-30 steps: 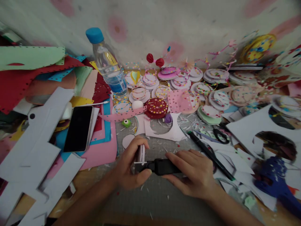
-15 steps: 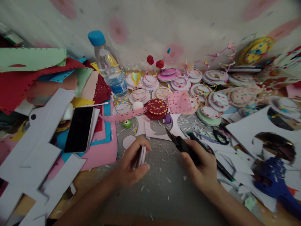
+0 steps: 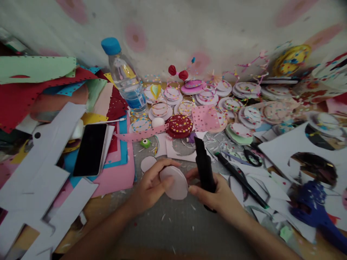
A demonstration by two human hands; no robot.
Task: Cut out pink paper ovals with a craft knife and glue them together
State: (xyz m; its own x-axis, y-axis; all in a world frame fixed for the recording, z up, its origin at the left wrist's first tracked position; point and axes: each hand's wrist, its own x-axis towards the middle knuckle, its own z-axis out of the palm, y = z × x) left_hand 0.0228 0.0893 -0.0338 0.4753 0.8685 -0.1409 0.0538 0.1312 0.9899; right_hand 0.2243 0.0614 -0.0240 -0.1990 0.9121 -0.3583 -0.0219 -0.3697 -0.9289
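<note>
Between the thumb and fingers of my left hand (image 3: pixel 151 186) is a small stack of white paper discs (image 3: pixel 177 186), its flat face turned up toward me. My right hand (image 3: pixel 217 191) grips a black utility knife (image 3: pixel 204 166), blade pointing up and away. The right thumb and a fingertip come close to the discs' right edge; whether they touch I cannot tell. Both hands are above a grey cutting mat (image 3: pixel 162 231) strewn with paper scraps. Just behind my left hand lies another white disc (image 3: pixel 148 163). A white sheet with a round cutout (image 3: pixel 173 153) lies beyond the hands.
Rows of decorated paper discs (image 3: pixel 180 124) line the back, beside a water bottle (image 3: pixel 127 79). On the left are a phone (image 3: pixel 90 150) and coloured sheets (image 3: pixel 127 173). At right lie a marker (image 3: pixel 242 180), scissors (image 3: pixel 253 157), a blue glue gun (image 3: pixel 311 206) and paper offcuts.
My left hand has turned the discs from edge-on to face-up. My right hand has moved left toward them, and the knife has swung from slanting left to nearly upright.
</note>
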